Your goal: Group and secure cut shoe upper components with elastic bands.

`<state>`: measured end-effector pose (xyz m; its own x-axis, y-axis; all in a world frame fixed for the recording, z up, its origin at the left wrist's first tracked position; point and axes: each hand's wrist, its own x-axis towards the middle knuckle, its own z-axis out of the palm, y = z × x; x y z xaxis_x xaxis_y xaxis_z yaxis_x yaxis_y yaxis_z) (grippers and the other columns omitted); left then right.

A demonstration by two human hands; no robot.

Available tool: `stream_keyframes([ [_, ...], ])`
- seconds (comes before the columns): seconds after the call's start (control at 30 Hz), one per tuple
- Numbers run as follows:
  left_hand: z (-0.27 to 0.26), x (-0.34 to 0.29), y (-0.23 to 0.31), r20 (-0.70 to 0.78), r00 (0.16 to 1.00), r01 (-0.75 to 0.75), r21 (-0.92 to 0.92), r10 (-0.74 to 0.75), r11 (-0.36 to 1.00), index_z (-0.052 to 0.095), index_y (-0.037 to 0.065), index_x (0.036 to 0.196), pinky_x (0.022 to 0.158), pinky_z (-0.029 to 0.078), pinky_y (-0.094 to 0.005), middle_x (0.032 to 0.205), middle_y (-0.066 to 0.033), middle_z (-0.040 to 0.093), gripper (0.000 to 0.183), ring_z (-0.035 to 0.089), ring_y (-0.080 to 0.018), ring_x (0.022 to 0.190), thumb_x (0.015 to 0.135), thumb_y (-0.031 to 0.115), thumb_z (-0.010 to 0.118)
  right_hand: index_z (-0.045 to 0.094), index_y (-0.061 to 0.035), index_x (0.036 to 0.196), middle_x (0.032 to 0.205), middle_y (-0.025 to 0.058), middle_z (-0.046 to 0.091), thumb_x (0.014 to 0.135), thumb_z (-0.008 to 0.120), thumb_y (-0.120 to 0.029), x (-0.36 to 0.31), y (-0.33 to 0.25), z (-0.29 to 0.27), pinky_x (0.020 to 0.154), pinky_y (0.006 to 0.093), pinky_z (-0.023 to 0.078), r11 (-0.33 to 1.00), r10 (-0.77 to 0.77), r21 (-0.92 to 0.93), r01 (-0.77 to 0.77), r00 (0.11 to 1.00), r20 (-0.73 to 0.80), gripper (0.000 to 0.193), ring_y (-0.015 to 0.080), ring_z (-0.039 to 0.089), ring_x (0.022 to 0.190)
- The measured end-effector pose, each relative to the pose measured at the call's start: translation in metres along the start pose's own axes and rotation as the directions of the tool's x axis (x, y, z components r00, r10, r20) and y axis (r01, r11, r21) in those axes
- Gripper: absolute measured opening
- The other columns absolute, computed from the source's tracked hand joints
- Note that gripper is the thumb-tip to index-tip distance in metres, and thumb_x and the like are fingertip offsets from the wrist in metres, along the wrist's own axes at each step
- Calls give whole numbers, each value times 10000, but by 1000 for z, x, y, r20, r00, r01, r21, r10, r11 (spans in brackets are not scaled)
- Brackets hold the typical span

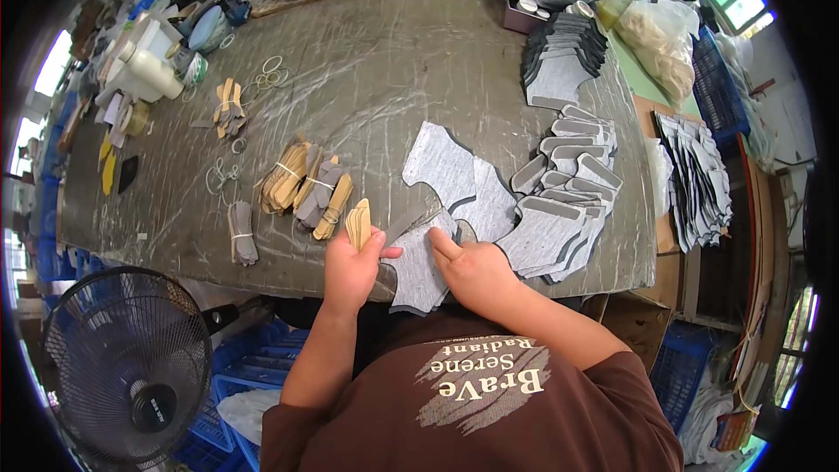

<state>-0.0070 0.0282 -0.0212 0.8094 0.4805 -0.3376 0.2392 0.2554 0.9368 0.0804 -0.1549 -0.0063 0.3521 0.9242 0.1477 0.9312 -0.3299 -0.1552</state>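
My left hand (352, 268) is closed around a small stack of tan strips (358, 224), which stand up out of the fist near the table's front edge. My right hand (473, 268) rests on a light grey cut shoe-upper piece (417, 277), index and middle fingers stretched out over it; its other fingers are partly hidden. A loose grey strip (405, 220) lies across the top of that piece, between the hands. Just beyond, more light grey cut pieces (444, 164) overlap. Rubber-banded bundles of tan strips (284, 177) and grey strips (316, 195) lie left of them.
Stacked grey pieces with dark strips (568, 183) sit at the right, with a fanned pile (559, 70) behind. Rubber bands (271, 74) are scattered at the left. A white bottle (150, 70) stands at the far left. A black fan (131, 376) stands below the table's left edge.
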Motion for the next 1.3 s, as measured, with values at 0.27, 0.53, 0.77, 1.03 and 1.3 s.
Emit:
stream_keyframes([
  [0.27, 2, 0, 4, -10, 999, 47, 36, -46, 998, 520, -22, 910, 581, 477, -250, 780, -49, 567, 48, 680, -200, 695, 890, 18, 536, 608, -16, 858, 1082, 79, 537, 724, 570, -116, -9, -2, 10, 471, 313, 480, 998, 67, 9, -67, 997, -30, 171, 159, 550, 498],
  [0.53, 2, 0, 5, 4, 999, 48, 37, -49, 998, 520, -26, 910, 589, 487, -255, 784, -52, 568, 49, 679, -199, 692, 893, 19, 532, 592, -25, 835, 1107, 100, 537, 731, 566, -129, -4, -1, 3, 473, 305, 485, 1000, 12, -24, -12, 1000, 4, 149, 162, 558, 501],
  [0.77, 2, 1, 3, 4, 999, 53, 18, -53, 998, 520, -31, 917, 598, 496, -259, 792, -57, 576, 57, 678, -198, 688, 889, 16, 536, 597, 27, 988, 1165, 99, 525, 685, 561, -90, -9, -5, 3, 497, 284, 478, 997, 60, -49, -56, 995, 85, 326, 153, 568, 556],
  [1.03, 4, 1, 5, -2, 999, 48, 36, -48, 998, 521, -31, 917, 595, 498, -259, 795, -61, 578, 58, 678, -198, 682, 889, 18, 534, 622, -5, 879, 1240, 152, 518, 698, 577, -135, -11, -3, 6, 458, 295, 482, 998, -8, -67, 7, 1000, -8, 227, 150, 562, 513],
  [1.3, 2, 2, 2, -5, 998, 61, 21, -61, 998, 521, -29, 913, 585, 491, -256, 785, -57, 574, 59, 677, -191, 681, 889, 23, 535, 615, -10, 914, 1198, 142, 530, 718, 573, -151, -11, -6, 3, 467, 295, 491, 997, 5, -78, 0, 998, 63, 246, 156, 569, 522],
])
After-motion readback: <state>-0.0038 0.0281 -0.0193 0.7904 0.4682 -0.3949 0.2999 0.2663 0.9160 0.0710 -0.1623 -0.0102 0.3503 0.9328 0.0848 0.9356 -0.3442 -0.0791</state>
